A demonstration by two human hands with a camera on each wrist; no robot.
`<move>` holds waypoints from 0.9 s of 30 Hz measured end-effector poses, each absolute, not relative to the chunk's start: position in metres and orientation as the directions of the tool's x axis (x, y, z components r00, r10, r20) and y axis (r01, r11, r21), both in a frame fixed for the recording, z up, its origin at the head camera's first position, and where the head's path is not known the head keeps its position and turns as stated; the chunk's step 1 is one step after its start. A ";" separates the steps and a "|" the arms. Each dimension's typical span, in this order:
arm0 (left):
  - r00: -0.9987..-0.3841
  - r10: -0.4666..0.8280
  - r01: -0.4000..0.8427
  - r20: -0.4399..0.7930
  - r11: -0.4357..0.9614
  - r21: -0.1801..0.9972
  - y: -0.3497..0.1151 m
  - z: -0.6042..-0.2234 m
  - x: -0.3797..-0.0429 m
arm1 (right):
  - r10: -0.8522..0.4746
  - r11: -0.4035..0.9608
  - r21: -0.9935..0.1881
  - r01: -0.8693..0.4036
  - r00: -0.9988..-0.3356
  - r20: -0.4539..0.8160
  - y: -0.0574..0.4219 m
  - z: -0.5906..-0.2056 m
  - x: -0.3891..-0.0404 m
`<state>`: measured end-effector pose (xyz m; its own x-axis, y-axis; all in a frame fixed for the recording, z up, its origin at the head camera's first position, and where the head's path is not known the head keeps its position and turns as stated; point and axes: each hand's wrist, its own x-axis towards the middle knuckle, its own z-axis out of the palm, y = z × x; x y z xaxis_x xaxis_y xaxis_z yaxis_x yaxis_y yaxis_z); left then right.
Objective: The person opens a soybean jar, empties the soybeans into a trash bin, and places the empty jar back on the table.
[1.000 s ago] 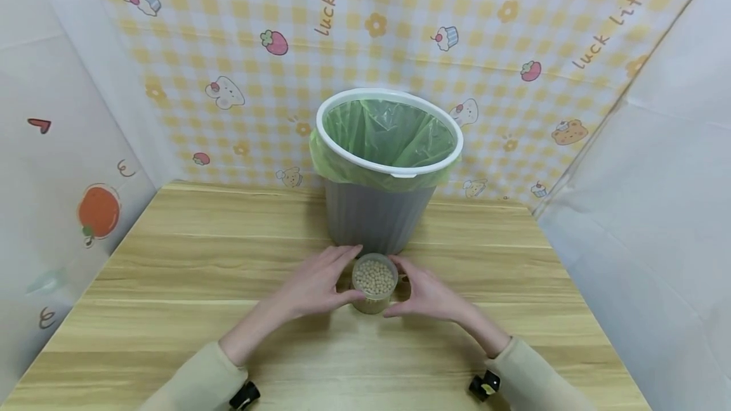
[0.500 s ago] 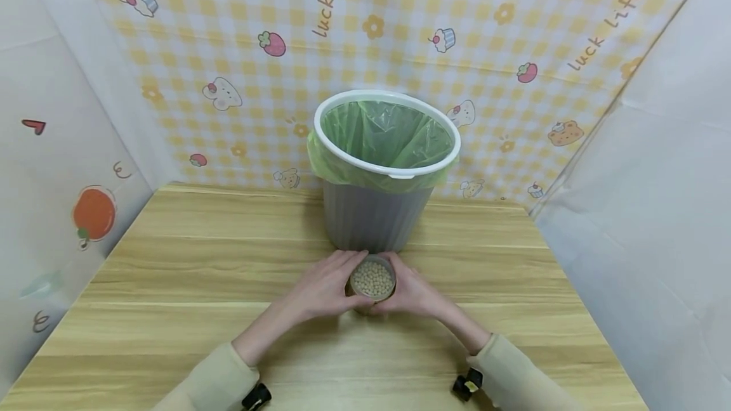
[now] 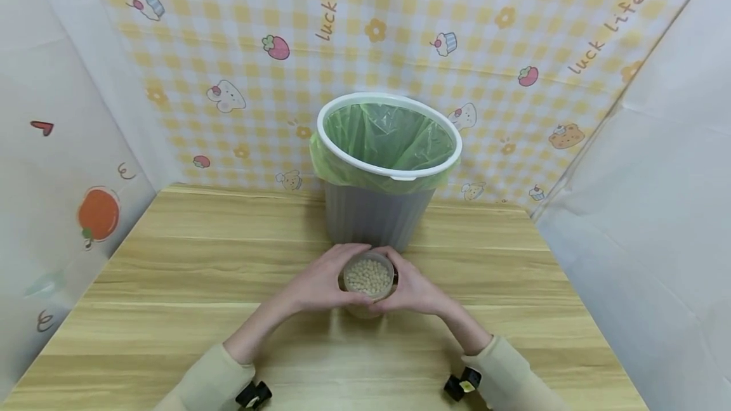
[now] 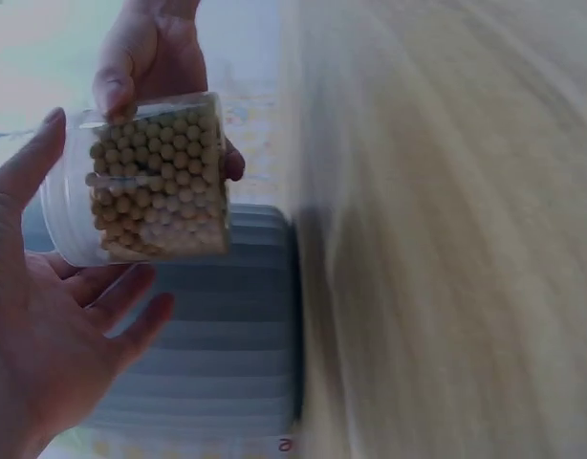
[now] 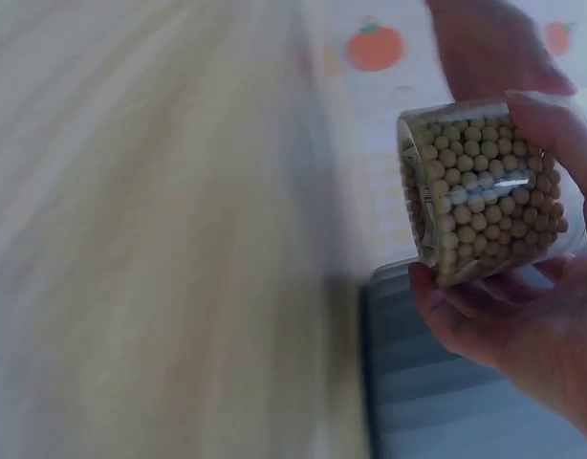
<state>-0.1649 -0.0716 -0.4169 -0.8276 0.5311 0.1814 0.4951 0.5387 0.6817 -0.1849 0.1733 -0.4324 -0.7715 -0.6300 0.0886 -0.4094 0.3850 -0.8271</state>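
A clear round jar (image 3: 368, 276) full of small beige balls is between my hands, just in front of the bin. Its top appears uncovered in the head view. My left hand (image 3: 325, 279) holds it from the left, thumb in front and fingers behind. From the other side my right hand (image 3: 412, 288) grips it, its thumb meeting the left one at the front. In the left wrist view, the jar (image 4: 160, 186) is upright or nearly so, its base a little above the table. The right wrist view shows the jar's underside (image 5: 420, 206) off the wood too.
A grey waste bin (image 3: 374, 214) with a white rim and a green bag liner stands directly behind the jar. The wooden table (image 3: 228, 252) ends at a yellow checked cloth (image 3: 257, 94) behind. White sheets hang at both sides.
A second ago the hands stood around the jar, the right one partly apart from it. They have closed on its sides, and the jar has risen slightly off the table.
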 end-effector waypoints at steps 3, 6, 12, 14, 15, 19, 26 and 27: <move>-0.825 0.525 0.492 0.209 0.485 0.723 -0.073 -0.412 -0.166 | -0.643 0.333 -0.846 -0.417 -0.756 0.120 0.170 -0.422 -0.186; -0.825 0.513 0.489 0.237 0.437 0.755 -0.075 -0.407 -0.165 | -0.649 0.304 -0.854 -0.422 -0.748 0.139 0.166 -0.413 -0.187; -0.816 0.493 0.515 0.302 0.384 0.766 -0.079 -0.402 -0.159 | -0.662 0.312 -0.830 -0.463 -0.733 0.160 0.159 -0.405 -0.184; -0.813 0.484 0.529 0.323 0.381 0.758 -0.078 -0.402 -0.157 | -0.655 0.314 -0.823 -0.474 -0.735 0.173 0.159 -0.404 -0.181; -0.813 0.477 0.535 0.335 0.382 0.754 -0.078 -0.402 -0.155 | -0.647 0.317 -0.818 -0.480 -0.740 0.184 0.158 -0.404 -0.179; -0.823 0.426 0.546 0.377 0.408 0.732 -0.075 -0.401 -0.151 | -0.587 0.342 -0.795 -0.502 -0.774 0.236 0.155 -0.402 -0.172; -0.850 0.341 0.524 0.401 0.466 0.713 -0.068 -0.396 -0.145 | -0.513 0.384 -0.746 -0.545 -0.797 0.318 0.150 -0.400 -0.165; -0.856 0.333 0.515 0.396 0.471 0.716 -0.067 -0.396 -0.144 | -0.506 0.391 -0.738 -0.550 -0.798 0.326 0.151 -0.400 -0.165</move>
